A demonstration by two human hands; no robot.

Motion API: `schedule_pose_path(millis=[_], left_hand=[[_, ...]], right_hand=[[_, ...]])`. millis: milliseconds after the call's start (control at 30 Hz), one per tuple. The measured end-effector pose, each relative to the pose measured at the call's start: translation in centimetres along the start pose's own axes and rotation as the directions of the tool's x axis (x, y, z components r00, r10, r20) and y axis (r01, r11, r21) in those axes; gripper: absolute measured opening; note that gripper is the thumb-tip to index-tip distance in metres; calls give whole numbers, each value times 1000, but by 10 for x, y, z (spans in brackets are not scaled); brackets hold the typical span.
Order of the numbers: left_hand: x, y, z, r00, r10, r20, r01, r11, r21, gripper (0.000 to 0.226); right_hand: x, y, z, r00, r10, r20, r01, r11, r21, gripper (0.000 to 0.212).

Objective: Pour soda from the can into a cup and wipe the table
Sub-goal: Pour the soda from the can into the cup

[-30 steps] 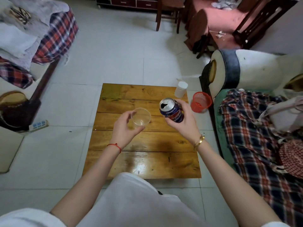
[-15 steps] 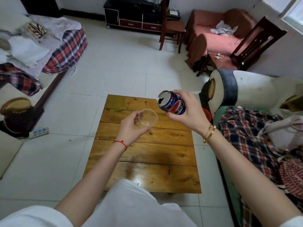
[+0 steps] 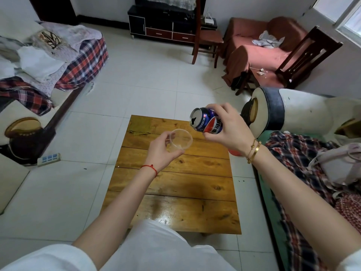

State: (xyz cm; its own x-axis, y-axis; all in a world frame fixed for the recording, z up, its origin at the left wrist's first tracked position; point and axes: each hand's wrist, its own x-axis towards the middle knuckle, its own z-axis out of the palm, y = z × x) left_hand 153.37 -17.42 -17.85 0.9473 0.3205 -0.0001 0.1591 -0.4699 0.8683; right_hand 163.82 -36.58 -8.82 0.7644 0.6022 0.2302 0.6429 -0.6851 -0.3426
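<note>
My left hand (image 3: 163,151) holds a clear plastic cup (image 3: 180,140) in the air above the low wooden table (image 3: 175,182), its fingers curled round the cup's side. My right hand (image 3: 227,128) grips a blue soda can (image 3: 205,122) up and to the right of the cup. The can is tilted to the left, its opened top facing the cup's rim. No liquid shows between can and cup, and the cup looks empty. A greenish patch (image 3: 139,126) lies on the table's far left corner.
A sofa with plaid cloth (image 3: 304,153) runs along the table's right side, with a white and grey bolster (image 3: 293,112) at its end. A power strip (image 3: 48,159) lies on the tiled floor at the left. Chairs and a red armchair (image 3: 259,49) stand further back.
Both hands have risen from the table, and my view has tipped up toward the room. The can has tilted further to the left, toward the cup.
</note>
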Motion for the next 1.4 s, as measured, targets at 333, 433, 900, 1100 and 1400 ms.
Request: schedule_pose_path(millis=[333, 433, 900, 1100, 1400], left_hand=[[-2, -3, -1, 1000, -24, -1, 24, 1000, -17, 68], [-2, -5, -1, 1000, -27, -2, 27, 999, -18, 67], [-2, -4, -2, 999, -32, 3, 33, 999, -27, 67], [-3, -4, -3, 999, -33, 6, 33, 999, -17, 68], [-4, -2, -1, 999, -34, 15, 35, 999, -27, 68]], right_hand=[[0, -6, -6, 1000, -3, 5, 4, 995, -103, 69], [0, -7, -8, 1000, -5, 7, 6, 993, -120, 69], [2, -8, -13, 1000, -7, 8, 8, 985, -172, 68], [2, -9, -14, 1000, -4, 4, 5, 983, -182, 68], [1, -10, -18, 1000, -4, -3, 4, 980, -198, 68]])
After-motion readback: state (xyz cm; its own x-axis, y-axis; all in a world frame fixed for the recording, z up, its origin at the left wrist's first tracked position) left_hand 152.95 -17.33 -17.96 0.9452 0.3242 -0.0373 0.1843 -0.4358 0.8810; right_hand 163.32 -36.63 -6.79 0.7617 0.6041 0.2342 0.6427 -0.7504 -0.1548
